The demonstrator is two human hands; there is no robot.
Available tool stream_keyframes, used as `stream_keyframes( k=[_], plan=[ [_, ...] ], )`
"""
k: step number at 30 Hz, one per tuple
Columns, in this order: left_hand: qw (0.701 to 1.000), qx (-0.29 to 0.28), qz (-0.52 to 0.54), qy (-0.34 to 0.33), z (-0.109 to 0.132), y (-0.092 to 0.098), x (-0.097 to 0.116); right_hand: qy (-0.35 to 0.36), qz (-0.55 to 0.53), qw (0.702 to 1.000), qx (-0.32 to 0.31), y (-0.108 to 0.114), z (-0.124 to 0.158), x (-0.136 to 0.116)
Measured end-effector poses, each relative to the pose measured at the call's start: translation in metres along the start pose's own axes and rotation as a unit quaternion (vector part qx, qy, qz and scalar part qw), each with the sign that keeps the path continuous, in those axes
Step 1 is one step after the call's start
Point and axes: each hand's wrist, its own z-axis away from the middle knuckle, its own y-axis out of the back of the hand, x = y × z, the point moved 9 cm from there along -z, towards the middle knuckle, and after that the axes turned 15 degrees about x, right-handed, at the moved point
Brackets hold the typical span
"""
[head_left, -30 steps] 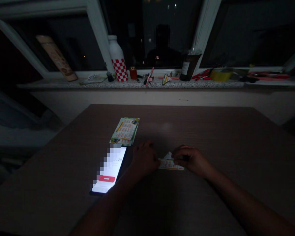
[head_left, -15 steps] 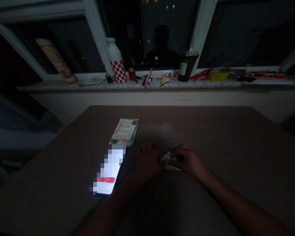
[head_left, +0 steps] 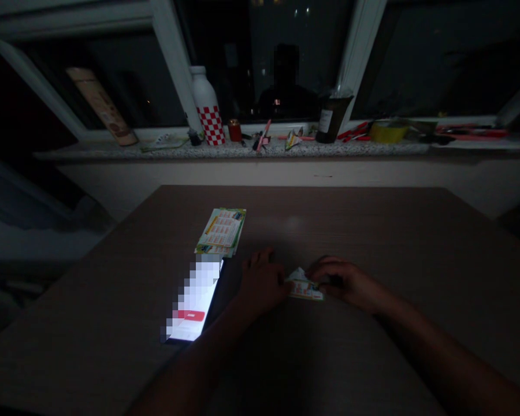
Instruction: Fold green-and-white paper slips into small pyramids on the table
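A small printed sheet of paper [head_left: 304, 290], folded to a pale peak at its far side, lies on the table between my hands. My left hand [head_left: 263, 282] rests at its left end, thumb on the paper and the other fingers curved on the tabletop. At the right end, my right hand [head_left: 340, 280] has bent fingers and thumb closed about the paper's edge; the exact fingertip contact is dark. Left of my hands, a stack of similar printed sheets [head_left: 221, 228] lies flat, with a lit phone [head_left: 193, 306] just nearer.
The brown table [head_left: 394, 231] ends at a wall below a granite windowsill [head_left: 242, 150]. On the sill stand a white and red checkered bottle [head_left: 208, 110], a leaning tan bottle [head_left: 103, 107], a red jar [head_left: 234, 130], a dark pouch [head_left: 329, 120] and a yellow container [head_left: 387, 133].
My right hand has shifted slightly right, uncovering more of the printed folded paper. The left hand stays at the paper's left end.
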Motion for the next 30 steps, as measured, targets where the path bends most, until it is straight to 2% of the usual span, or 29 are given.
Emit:
stream_keyframes(
  k=[4,8,10,13,16,23,27,30],
  plan=[
    [1.000,0.001,0.004,-0.001,0.001,0.001,0.001,-0.017,-0.015,1.000,-0.011,0.004,0.003,0.004],
    [1.000,0.001,0.006,-0.005,0.001,0.000,0.003,0.001,0.031,0.999,0.028,0.007,0.001,0.006],
    [1.000,0.004,0.001,-0.006,0.001,-0.001,0.003,0.031,0.080,0.995,0.045,0.003,-0.002,0.003],
    [1.000,0.011,0.002,-0.004,0.001,-0.002,0.002,0.051,0.152,0.986,0.034,-0.009,-0.005,0.001],
    [1.000,0.018,0.013,-0.007,0.001,-0.002,0.002,0.056,0.168,0.984,0.022,-0.016,-0.006,-0.001],
    [0.998,0.040,0.044,-0.024,0.003,-0.002,0.009,0.012,0.081,0.995,0.063,-0.008,-0.008,0.000],
    [0.992,0.049,0.114,-0.033,0.001,-0.001,0.016,-0.058,0.008,0.993,0.098,-0.005,-0.004,0.010],
    [0.980,0.027,0.198,0.011,-0.001,-0.002,0.014,-0.118,-0.089,0.982,0.115,-0.005,0.001,0.018]
  ],
)
